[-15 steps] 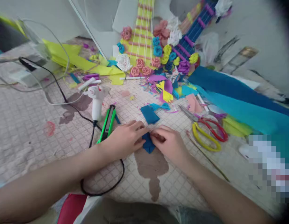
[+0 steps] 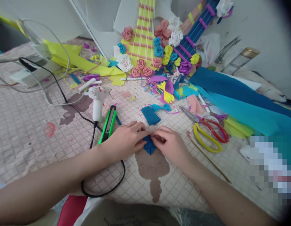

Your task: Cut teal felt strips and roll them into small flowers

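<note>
Between my two hands lies a small folded piece of dark blue crepe paper (image 2: pixel 150 147), its lower end creased to a point. My left hand (image 2: pixel 131 138) grips its left side, with fingers bent and pressed on it. My right hand (image 2: pixel 168 141) pinches its upper right edge between thumb and fingertips. The top of the paper is partly hidden by the fingers. Just beyond it lie another folded blue paper piece (image 2: pixel 151 115) and a light blue twisted paper bow (image 2: pixel 162 107). A green utility knife (image 2: pixel 108 123) rests left of my left hand.
A white glue gun (image 2: pixel 97 105) stands left, its black cord looping toward me. Scissors (image 2: pixel 208 131) and a thin stick (image 2: pixel 210 160) lie right. Paper guitars with flowers (image 2: pixel 143 47) lean at the back amid scraps. Blue crepe sheets (image 2: pixel 244 97) spread at right.
Almost nothing differs. My right fingertips have shifted very slightly left on the blue paper, and the view is sharper.
</note>
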A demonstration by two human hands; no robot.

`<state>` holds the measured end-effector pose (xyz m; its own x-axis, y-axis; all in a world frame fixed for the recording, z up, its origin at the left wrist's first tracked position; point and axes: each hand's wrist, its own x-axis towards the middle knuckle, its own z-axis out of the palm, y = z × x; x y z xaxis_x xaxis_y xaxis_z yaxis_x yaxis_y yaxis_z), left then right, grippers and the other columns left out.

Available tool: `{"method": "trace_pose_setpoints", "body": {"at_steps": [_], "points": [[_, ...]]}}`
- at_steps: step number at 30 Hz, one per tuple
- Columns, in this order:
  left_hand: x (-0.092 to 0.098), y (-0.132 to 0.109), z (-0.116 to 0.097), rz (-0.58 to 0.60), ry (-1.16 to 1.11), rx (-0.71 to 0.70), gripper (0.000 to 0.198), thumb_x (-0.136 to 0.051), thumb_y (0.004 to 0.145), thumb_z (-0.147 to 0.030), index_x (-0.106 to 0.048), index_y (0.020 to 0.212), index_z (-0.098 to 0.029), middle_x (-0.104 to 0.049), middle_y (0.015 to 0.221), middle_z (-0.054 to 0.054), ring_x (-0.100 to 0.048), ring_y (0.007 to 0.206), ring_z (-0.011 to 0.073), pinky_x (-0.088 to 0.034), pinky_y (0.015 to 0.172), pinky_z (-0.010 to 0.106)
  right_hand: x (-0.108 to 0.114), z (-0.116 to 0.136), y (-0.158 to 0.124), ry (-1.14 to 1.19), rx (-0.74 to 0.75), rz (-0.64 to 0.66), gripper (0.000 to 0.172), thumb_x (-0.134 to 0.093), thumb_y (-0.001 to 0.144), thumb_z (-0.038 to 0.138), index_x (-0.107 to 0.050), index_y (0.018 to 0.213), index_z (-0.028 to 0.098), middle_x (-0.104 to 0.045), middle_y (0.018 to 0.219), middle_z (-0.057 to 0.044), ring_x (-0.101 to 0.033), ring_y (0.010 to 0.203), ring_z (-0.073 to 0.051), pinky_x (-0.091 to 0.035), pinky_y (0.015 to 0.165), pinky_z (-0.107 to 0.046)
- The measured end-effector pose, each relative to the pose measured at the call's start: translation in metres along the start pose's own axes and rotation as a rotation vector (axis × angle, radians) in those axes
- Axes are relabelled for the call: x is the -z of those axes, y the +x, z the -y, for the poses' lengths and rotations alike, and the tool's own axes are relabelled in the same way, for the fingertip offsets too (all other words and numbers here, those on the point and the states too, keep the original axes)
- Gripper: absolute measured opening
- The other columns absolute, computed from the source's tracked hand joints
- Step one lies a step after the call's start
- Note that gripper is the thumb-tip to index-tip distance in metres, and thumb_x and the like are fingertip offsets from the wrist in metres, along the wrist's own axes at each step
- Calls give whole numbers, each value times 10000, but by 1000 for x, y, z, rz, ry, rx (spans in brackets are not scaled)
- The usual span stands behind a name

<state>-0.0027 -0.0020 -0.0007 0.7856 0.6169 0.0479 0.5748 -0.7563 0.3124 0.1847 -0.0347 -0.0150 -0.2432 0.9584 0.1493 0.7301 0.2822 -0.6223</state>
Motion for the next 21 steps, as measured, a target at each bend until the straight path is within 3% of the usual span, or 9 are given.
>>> {"method": "trace_pose_setpoints", "body": {"at_steps": [21], "points": [[1,1,0,7,23,-4,266,-459,900,-264,-594,1121,-201,-558,1052,76,-541,955,219,-516,784,378,1,-2,-7,17,53,-1,162,-579,807,104,-734,830,147,-656,792,-41,-574,595,-112,-454,553,-243]]}}
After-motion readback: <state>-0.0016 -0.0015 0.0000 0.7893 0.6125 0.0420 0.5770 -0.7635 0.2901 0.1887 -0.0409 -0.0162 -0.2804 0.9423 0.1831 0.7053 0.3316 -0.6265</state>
